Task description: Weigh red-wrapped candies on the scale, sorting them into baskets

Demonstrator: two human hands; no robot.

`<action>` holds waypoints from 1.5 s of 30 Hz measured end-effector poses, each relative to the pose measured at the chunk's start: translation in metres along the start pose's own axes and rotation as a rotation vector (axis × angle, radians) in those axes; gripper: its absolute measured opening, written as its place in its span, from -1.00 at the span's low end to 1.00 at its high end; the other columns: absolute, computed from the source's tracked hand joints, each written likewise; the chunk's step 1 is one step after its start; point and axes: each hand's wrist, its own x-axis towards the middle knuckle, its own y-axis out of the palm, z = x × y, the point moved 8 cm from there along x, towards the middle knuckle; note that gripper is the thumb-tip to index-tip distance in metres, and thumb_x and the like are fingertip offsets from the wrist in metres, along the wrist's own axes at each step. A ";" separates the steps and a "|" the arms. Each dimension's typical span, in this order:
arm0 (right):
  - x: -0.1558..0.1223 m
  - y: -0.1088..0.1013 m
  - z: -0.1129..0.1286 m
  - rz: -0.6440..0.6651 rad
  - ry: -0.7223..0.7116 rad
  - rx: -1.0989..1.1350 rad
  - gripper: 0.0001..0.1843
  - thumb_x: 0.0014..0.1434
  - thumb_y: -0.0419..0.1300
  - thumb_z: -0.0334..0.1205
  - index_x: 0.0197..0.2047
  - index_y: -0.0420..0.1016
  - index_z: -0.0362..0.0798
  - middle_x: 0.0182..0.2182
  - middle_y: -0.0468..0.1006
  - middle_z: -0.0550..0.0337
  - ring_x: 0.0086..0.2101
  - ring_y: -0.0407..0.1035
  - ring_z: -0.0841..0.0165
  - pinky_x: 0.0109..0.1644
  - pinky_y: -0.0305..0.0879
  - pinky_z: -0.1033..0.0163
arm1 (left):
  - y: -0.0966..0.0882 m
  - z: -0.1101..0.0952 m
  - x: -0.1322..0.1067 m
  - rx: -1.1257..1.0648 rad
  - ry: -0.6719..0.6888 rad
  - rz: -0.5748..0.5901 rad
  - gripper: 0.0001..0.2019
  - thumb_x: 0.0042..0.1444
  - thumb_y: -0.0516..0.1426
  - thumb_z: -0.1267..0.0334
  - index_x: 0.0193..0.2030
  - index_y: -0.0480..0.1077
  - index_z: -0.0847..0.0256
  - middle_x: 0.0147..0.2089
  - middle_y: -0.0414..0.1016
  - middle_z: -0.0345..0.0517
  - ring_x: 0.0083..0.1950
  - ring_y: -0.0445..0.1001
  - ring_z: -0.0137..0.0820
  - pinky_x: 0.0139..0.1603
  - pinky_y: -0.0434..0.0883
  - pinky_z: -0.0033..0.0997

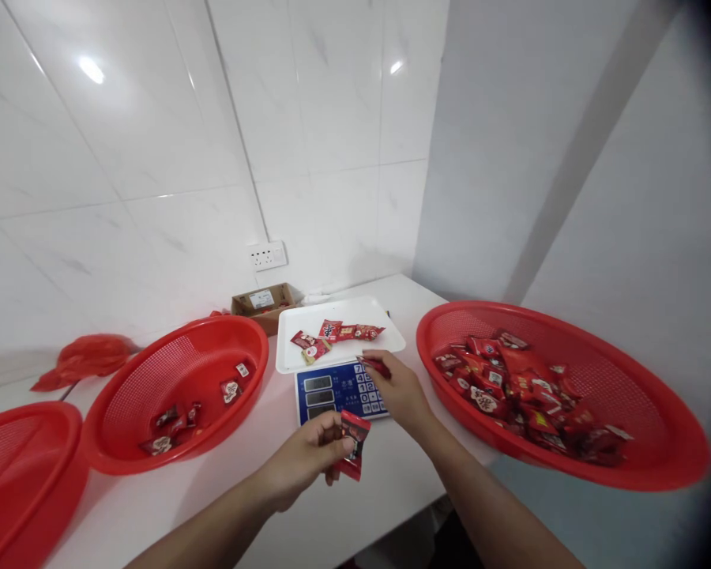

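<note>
My left hand (pixel 308 462) pinches a red candy packet (pixel 353 445) in front of the blue keypad of a weighing scale (pixel 337 391). My right hand (pixel 394 387) is closed on another red packet (pixel 374 365) just at the front edge of the scale's white tray (pixel 391 340). Several red packets (pixel 332 336) lie on that tray. The right red basket (pixel 657 466) holds a heap of red packets (pixel 521 391). The middle red basket (pixel 154 379) holds a few packets (pixel 174 423).
A third red basket (pixel 17 474) sits at the far left edge. A crumpled red plastic bag (pixel 86 356) lies behind it. A small cardboard box (pixel 264 304) stands against the tiled wall below a socket (pixel 268 255). The white table (pixel 355 514) ends near me.
</note>
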 end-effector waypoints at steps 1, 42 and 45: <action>0.012 0.007 0.008 0.030 -0.093 -0.075 -0.79 0.14 0.02 -0.30 -0.18 0.41 -0.03 -0.19 0.47 0.11 -0.15 0.35 0.32 -0.03 0.26 0.12 | 0.000 0.001 -0.002 -0.001 -0.003 -0.002 -0.72 0.04 0.14 0.11 -0.20 0.31 0.28 -0.43 0.27 -0.23 -0.52 0.23 -0.58 -0.55 0.18 -0.57; -0.122 0.042 0.003 0.505 0.197 0.065 -0.52 0.18 -0.09 0.09 -0.62 0.17 -0.06 -0.65 0.20 0.34 -0.56 0.09 0.48 -0.49 0.02 0.37 | 0.020 0.032 -0.022 0.504 -0.088 0.049 -0.86 0.03 0.07 0.23 -0.46 0.35 0.22 -0.51 0.29 -0.30 -0.45 0.20 -0.50 -0.44 0.15 -0.55; -0.120 0.036 0.005 0.428 0.096 -0.033 -0.52 0.22 -0.14 0.03 -0.62 0.18 -0.05 -0.65 0.24 0.32 -0.57 0.12 0.48 -0.50 0.03 0.36 | 0.023 0.029 -0.019 0.471 -0.066 0.045 -0.83 0.04 0.07 0.22 -0.49 0.35 0.23 -0.53 0.32 -0.29 -0.47 0.23 -0.50 -0.43 0.17 -0.55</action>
